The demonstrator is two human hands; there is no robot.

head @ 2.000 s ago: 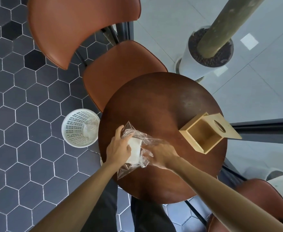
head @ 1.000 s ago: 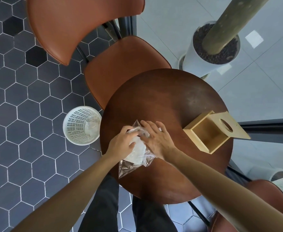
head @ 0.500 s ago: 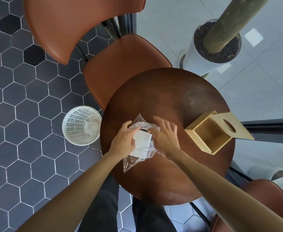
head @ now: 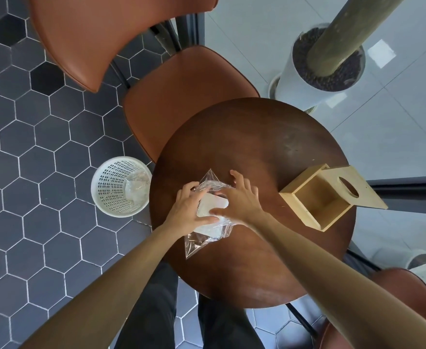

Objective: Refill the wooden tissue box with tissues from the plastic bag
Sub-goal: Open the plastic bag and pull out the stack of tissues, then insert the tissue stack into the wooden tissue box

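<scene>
A clear plastic bag (head: 203, 241) lies on the round dark wooden table (head: 257, 152), near its left edge. Inside it shows a white stack of tissues (head: 213, 204). My left hand (head: 188, 211) grips the bag and stack from the left. My right hand (head: 239, 200) holds them from the right, fingers spread over the top of the bag. The pale wooden tissue box (head: 315, 197) stands open and empty at the table's right edge. Its lid (head: 353, 187), with an oval hole, leans off the far side.
A white perforated waste basket (head: 121, 186) with crumpled plastic inside stands on the hexagon-tiled floor left of the table. A brown chair (head: 181, 94) is tucked in at the far side. A white planter (head: 320, 71) with a trunk stands at the back right.
Both hands stayed on the bag, working it around the stack. The white tissue stack now shows more squarely between my hands, with the right fingers spread further over the bag's top.
</scene>
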